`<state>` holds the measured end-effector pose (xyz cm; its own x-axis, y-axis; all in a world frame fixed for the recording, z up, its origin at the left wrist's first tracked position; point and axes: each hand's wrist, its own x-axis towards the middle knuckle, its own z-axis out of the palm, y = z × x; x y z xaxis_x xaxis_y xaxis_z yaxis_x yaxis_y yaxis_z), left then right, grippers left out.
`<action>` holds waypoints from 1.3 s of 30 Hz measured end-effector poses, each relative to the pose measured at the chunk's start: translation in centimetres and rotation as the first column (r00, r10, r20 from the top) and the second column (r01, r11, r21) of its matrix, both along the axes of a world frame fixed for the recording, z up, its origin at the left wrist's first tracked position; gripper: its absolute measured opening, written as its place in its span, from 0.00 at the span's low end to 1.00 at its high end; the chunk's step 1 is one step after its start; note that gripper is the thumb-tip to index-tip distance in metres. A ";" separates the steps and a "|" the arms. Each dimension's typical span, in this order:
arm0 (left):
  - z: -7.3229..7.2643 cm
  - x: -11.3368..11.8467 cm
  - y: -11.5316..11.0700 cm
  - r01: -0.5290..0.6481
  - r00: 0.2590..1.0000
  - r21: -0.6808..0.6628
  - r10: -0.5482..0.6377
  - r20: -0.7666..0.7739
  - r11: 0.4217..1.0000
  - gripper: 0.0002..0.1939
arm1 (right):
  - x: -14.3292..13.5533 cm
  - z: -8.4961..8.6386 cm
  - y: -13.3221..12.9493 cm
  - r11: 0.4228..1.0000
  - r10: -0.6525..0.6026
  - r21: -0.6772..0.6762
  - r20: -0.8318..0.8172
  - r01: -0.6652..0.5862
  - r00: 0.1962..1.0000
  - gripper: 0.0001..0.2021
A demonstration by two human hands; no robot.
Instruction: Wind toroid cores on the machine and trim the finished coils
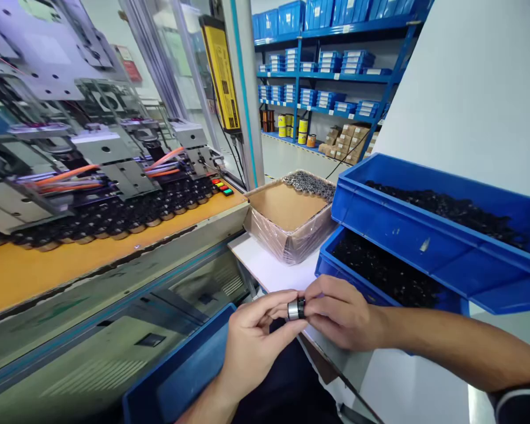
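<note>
A small round part (pixel 294 310), silver with a black end, is pinched between my two hands at the lower centre. My left hand (pixel 258 338) grips its silver side with thumb and fingers. From the right, my right hand (pixel 347 315) holds the black end, its fingers pressed together. Both hands are in front of the white table's edge. Behind them stands a cardboard box (pixel 287 244) wrapped in plastic, with many small metal parts inside. The tips of some fingers are hidden behind the part.
Two stacked blue bins (pixel 397 235) of black parts stand at the right. A machine with an orange worktop (pixel 159 238) bearing rows of black parts fills the left. Below lies a blue bin (pixel 194 365). Blue shelves (pixel 322 109) stand behind.
</note>
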<state>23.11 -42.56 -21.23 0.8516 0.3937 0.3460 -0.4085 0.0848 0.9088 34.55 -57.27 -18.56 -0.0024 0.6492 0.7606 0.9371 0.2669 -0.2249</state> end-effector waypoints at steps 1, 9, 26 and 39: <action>-0.1 0.0 0.0 -0.013 1.000 0.029 0.013 0.012 0.999 0.18 | 0.2 0.1 -0.1 1.000 -0.001 0.007 -0.001 0.002 1.000 0.04; 1.1 -0.3 0.5 0.015 0.999 0.073 -0.011 -0.048 0.997 0.20 | 0.5 0.2 -0.3 0.999 -0.030 0.039 0.126 0.026 0.992 0.08; 1.0 -0.6 0.0 0.154 0.982 -0.095 -0.163 -0.098 0.984 0.19 | 0.6 0.7 -0.7 0.999 0.000 0.033 0.303 -0.011 0.953 0.10; 0.8 -0.5 0.5 -0.202 0.958 0.468 0.074 0.277 0.861 0.18 | -0.3 0.3 -0.6 0.998 0.017 0.059 0.121 -0.025 0.992 0.06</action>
<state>22.59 -42.09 -20.46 0.6657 0.2271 0.7108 -0.5941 -0.4150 0.6891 34.20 -57.88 -18.31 -0.1096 0.6007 0.7919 0.9504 0.2966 -0.0935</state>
